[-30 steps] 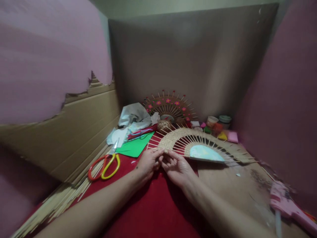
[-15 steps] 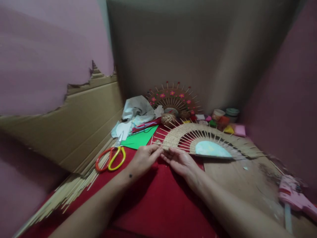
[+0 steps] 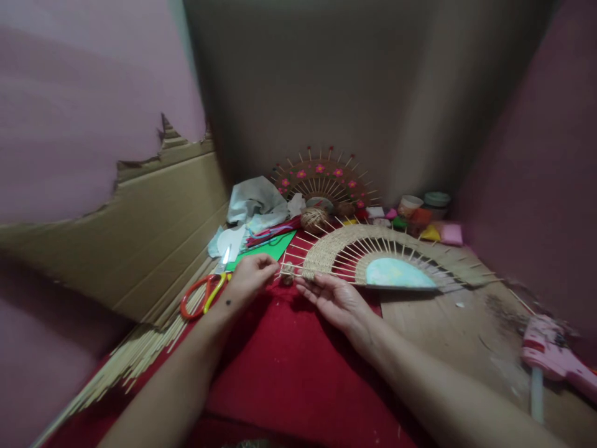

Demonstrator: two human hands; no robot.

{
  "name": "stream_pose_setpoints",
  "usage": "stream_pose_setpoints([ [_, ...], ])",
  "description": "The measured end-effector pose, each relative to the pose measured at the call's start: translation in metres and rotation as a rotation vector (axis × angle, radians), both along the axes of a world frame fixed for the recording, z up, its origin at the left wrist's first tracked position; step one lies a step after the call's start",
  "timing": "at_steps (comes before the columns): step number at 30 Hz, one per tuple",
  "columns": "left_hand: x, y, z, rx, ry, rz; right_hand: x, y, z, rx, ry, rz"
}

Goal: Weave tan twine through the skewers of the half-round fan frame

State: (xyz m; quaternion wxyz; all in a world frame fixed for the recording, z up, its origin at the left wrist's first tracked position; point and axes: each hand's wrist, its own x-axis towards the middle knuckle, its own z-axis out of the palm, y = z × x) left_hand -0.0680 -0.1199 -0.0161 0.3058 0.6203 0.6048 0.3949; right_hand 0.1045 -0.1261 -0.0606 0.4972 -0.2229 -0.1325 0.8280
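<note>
A half-round fan frame of thin sticks woven with tan twine [image 3: 373, 252] lies on the red cloth [image 3: 298, 373], with a pale blue half disc at its centre. My left hand [image 3: 249, 280] is closed in a pinch at the left stick ends, apparently on the twine strand. My right hand [image 3: 331, 298] lies under the frame's lower left edge, fingers stretched along the sticks and steadying it. A small twine knot [image 3: 288, 272] sits between the two hands.
Orange and yellow scissors [image 3: 203, 295] lie left of my left hand beside a bundle of loose sticks [image 3: 125, 361]. Behind are green paper [image 3: 265, 249], a twine ball [image 3: 313, 219], a finished flowered fan [image 3: 321, 183], small pots [image 3: 422, 208] and a pink glue gun [image 3: 553, 358].
My left hand has drawn away to the left from my right hand, toward the scissors. The right hand's fingers have straightened along the frame's edge. The camera has shifted slightly.
</note>
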Motion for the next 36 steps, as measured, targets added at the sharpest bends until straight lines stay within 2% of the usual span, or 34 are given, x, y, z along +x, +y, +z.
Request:
stream_pose_setpoints([
  [3,-0.002,0.005,-0.005,-0.092,-0.085,-0.084,0.0,-0.001,0.0,0.011,0.018,0.004],
  [8,-0.001,0.021,-0.025,-0.037,-0.207,-0.128,0.0,-0.002,-0.002,0.04,0.023,0.035],
  [11,0.004,0.027,-0.032,-0.057,-0.25,-0.153,0.0,-0.004,-0.001,0.055,0.038,0.079],
  [21,0.016,0.035,-0.045,0.009,-0.224,-0.167,0.001,-0.004,-0.002,0.037,0.045,0.102],
  [25,0.011,0.037,-0.038,0.002,-0.191,-0.181,0.0,-0.003,-0.005,0.015,0.049,0.081],
  [33,-0.027,0.027,-0.006,-0.084,-0.023,-0.197,-0.001,-0.003,-0.008,0.03,0.031,0.068],
  [36,-0.031,0.023,0.0,-0.021,-0.042,-0.221,-0.001,-0.004,-0.006,0.016,0.019,0.066],
])
